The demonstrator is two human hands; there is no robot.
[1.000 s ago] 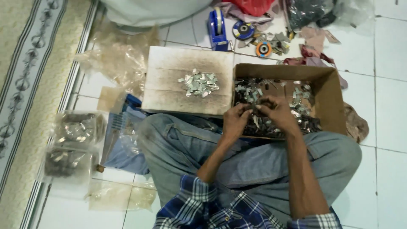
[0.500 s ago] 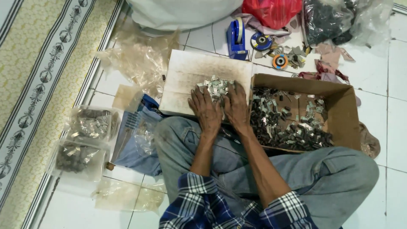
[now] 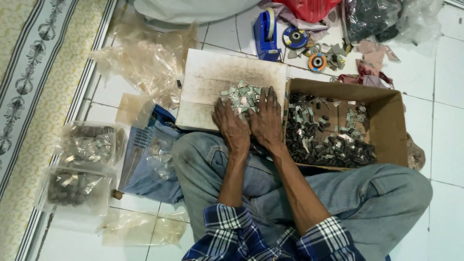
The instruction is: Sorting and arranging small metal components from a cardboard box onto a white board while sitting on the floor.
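Note:
I sit cross-legged on a tiled floor. My left hand [image 3: 232, 126] and my right hand [image 3: 266, 122] lie palm down, side by side, on a stained white board [image 3: 208, 82]. Their fingers spread over a small pile of silvery metal pieces [image 3: 240, 94] on that board. Neither hand grips anything that I can see. To the right stands an open cardboard box [image 3: 392, 126] filled with dark and silvery small metal parts [image 3: 328, 135].
Two clear plastic bags of parts [image 3: 82, 166] lie at the left beside a patterned mat [image 3: 34, 77]. Crumpled plastic [image 3: 145, 58], a blue tape dispenser [image 3: 265, 34], round discs [image 3: 317, 62] and a red bag [image 3: 309, 7] lie beyond the board.
Both hands left the cardboard box and moved left onto the board, now resting flat over the pile of silvery pieces. The view has shifted slightly.

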